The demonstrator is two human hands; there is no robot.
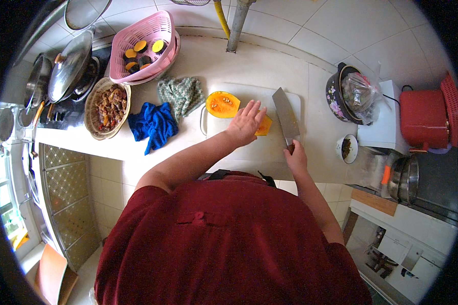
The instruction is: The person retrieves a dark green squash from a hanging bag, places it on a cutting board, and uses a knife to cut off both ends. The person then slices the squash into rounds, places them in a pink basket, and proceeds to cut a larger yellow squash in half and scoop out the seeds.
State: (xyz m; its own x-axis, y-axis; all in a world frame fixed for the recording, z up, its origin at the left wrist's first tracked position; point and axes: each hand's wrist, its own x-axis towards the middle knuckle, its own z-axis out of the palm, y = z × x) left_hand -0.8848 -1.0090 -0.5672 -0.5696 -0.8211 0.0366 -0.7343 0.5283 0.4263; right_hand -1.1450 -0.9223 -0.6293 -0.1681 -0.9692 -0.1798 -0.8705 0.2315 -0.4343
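Two cut pieces of pumpkin with orange flesh lie on a white cutting board (248,145). One pumpkin piece (218,103) rests cut side up with seeds showing, left of my left hand (248,122). That hand lies spread and palm down over the other pumpkin piece (264,126), partly hiding it; whether it grips the piece cannot be told. My right hand (296,156) is closed round the dark handle of a kitchen cleaver (286,114), whose broad blade points away from me over the board's right part.
Left stand a pink plastic basket (116,57) of pumpkin chunks, a dish of cooked meat (110,106), a blue cloth (154,126), a patterned cloth (181,95) and a lidded wok (70,68). Right are a flowered pot (334,91), a small bowl (352,152) and a red appliance (423,118).
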